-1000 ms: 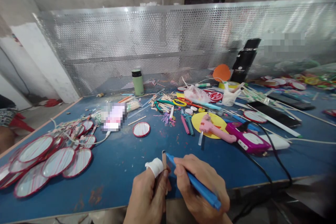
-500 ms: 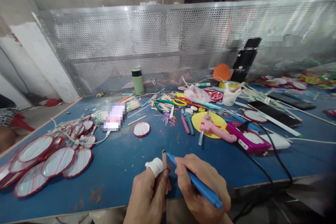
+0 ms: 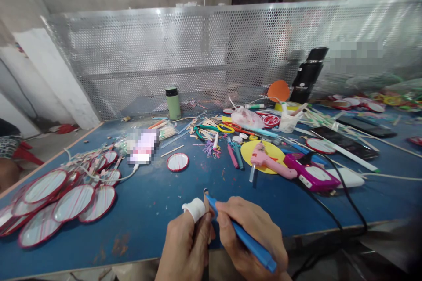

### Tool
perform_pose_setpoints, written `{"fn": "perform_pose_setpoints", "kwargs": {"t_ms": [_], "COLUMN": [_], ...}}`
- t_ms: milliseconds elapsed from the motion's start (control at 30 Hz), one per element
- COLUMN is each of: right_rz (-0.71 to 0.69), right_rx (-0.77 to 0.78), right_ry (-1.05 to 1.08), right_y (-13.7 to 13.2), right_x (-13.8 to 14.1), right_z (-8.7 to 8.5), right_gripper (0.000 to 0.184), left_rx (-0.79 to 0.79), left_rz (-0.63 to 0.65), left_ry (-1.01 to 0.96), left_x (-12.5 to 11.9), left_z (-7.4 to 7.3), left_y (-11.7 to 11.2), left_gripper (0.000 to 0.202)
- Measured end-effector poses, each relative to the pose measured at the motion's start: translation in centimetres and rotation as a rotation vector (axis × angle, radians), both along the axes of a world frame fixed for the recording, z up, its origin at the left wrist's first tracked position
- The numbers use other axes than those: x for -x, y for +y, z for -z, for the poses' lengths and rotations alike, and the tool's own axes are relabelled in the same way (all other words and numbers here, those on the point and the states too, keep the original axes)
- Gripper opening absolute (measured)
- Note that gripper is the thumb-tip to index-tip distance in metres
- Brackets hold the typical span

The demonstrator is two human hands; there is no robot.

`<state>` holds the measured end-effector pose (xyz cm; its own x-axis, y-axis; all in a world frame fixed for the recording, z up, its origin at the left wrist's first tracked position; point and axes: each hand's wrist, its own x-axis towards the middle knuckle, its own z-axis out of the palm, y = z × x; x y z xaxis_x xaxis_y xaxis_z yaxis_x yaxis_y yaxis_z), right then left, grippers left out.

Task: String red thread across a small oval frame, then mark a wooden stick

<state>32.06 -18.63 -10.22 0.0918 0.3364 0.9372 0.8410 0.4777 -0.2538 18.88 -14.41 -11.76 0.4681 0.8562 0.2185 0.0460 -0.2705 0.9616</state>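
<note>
At lower centre, a wooden stick [image 3: 206, 206] is left of a marker pen [image 3: 255, 247]. Overlapping discs [image 3: 73, 204] lie at lower left; right of centre, a glue gun [image 3: 270, 163] rests across a flat disc [image 3: 275, 148]. Behind, a tumbler [image 3: 173, 105] and vacuum flask [image 3: 306, 78] stand before a perforated screen [image 3: 148, 48].

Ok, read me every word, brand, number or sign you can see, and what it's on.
Nothing can be read.
Red disc: white marks, too small.
Phone: screen pixelated.
Black flask: pale marks, too blurred.
Blue pen: no lettering visible.

Smooth plastic marker [image 3: 253, 246], matt wooden stick [image 3: 206, 204]
</note>
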Motion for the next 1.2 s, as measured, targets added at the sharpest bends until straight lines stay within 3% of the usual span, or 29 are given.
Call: {"fn": "perform_pose_setpoints", "kwargs": {"t_ms": [433, 567, 1200], "right_rz": [-0.021, -0.005, -0.013], "right_rx": [-0.008, -0.011, 0.001], "right_ry": [-0.002, 0.008, 0.030], "right_y": [0.12, 0.19, 0.25], "right_x": [0.18, 0.21, 0.10], "right_z": [-0.29, -0.25, -0.24], "right_gripper": [0.010, 0.010, 0.011], "left_rx": [0.008, -0.057, -0.036], "left_rz": [0.011, 0.055, 0.002], "left_ry": [0.008, 0.036, 0.036], "left_x": [0.05, 0.13, 0.10], "left_z": [-0.09, -0.06, 0.01], "left_y": [0.11, 0.33, 0.13], "left_gripper": [0.027, 0.026, 0.027]}}
